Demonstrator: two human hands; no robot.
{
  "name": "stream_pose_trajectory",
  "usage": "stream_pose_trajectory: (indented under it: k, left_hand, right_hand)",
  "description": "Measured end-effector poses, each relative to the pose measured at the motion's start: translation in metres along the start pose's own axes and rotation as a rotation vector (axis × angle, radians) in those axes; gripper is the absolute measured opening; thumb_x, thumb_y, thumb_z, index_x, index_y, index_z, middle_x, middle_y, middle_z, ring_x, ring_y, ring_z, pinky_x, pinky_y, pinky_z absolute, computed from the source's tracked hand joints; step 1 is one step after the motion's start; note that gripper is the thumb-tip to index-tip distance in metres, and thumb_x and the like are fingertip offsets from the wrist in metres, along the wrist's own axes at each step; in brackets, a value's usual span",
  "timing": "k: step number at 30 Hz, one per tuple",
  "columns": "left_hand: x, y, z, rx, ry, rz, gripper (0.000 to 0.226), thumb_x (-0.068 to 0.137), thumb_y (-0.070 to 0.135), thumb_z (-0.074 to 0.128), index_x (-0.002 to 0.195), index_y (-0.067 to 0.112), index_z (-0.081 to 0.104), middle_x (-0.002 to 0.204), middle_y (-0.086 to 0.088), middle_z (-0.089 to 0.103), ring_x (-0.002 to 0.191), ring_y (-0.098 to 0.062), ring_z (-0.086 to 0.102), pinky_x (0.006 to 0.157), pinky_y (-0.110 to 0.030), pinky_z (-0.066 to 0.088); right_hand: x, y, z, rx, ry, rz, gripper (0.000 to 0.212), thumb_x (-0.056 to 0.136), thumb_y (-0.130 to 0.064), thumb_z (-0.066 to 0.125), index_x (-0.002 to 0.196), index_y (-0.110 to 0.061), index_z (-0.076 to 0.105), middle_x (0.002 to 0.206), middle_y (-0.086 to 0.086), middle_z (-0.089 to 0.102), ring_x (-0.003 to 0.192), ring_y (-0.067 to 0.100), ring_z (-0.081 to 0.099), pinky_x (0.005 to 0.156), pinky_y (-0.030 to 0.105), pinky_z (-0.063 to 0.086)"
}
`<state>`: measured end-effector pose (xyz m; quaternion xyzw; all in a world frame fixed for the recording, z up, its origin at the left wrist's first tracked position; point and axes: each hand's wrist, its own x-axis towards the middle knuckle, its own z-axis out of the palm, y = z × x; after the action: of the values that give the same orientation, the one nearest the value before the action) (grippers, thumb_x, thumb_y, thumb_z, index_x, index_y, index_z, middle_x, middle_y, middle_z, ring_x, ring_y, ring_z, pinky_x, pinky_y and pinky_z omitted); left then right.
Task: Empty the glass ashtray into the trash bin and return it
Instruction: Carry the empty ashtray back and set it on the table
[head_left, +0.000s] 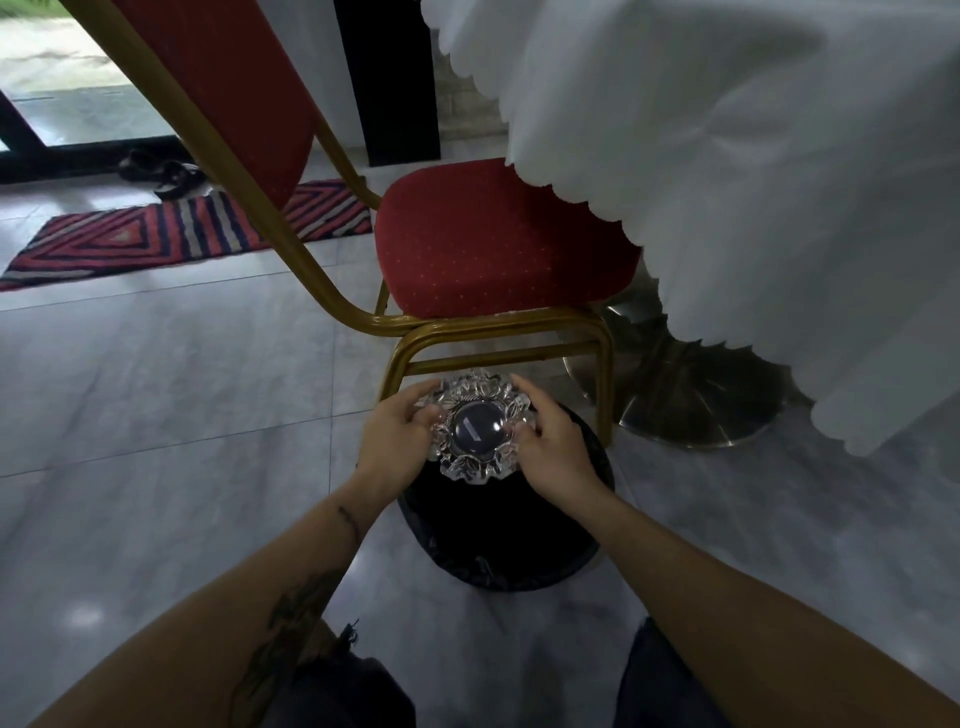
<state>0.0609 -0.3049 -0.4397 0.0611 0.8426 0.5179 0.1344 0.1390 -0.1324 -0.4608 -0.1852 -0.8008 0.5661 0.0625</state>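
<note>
A clear cut-glass ashtray (479, 427) with a scalloped rim is held over the black trash bin (506, 530), which stands on the floor with a dark bag lining it. My left hand (397, 434) grips the ashtray's left rim and my right hand (553, 439) grips its right rim. The ashtray's round middle faces me and shows a small pale reflection. The bin's inside is dark and its contents cannot be made out.
A red padded chair with a gold metal frame (498, 332) stands just beyond the bin. A table draped in a white scalloped cloth (753, 208) rises at right, with its round metal base (691, 395) on the floor. A striped rug (171, 234) and sandals (166, 174) lie far left.
</note>
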Motion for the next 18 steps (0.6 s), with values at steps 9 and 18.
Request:
stream_pose_trajectory:
  k: [9, 18]
  left_hand:
    - [-0.047, 0.143, -0.074, -0.261, -0.063, -0.293, 0.041, 0.100, -0.003, 0.045, 0.134, 0.013, 0.062, 0.109, -0.024, 0.072, 0.092, -0.033, 0.074, 0.052, -0.027, 0.060]
    - [-0.098, 0.295, -0.167, -0.263, -0.057, -0.254, 0.041, 0.100, -0.001, 0.045, 0.113, 0.032, 0.066, 0.086, -0.002, 0.073, 0.068, -0.007, 0.073, 0.068, -0.028, 0.063]
  right_hand:
    - [-0.021, -0.136, -0.040, 0.025, -0.041, 0.099, 0.054, 0.101, -0.001, 0.046, 0.146, -0.030, 0.051, 0.113, 0.000, 0.066, 0.070, -0.004, 0.051, 0.075, 0.017, 0.045]
    - [-0.048, -0.316, -0.094, 0.063, -0.067, 0.094, 0.052, 0.093, -0.009, 0.052, 0.140, -0.030, 0.058, 0.137, -0.002, 0.066, 0.125, 0.016, 0.062, 0.111, 0.045, 0.047]
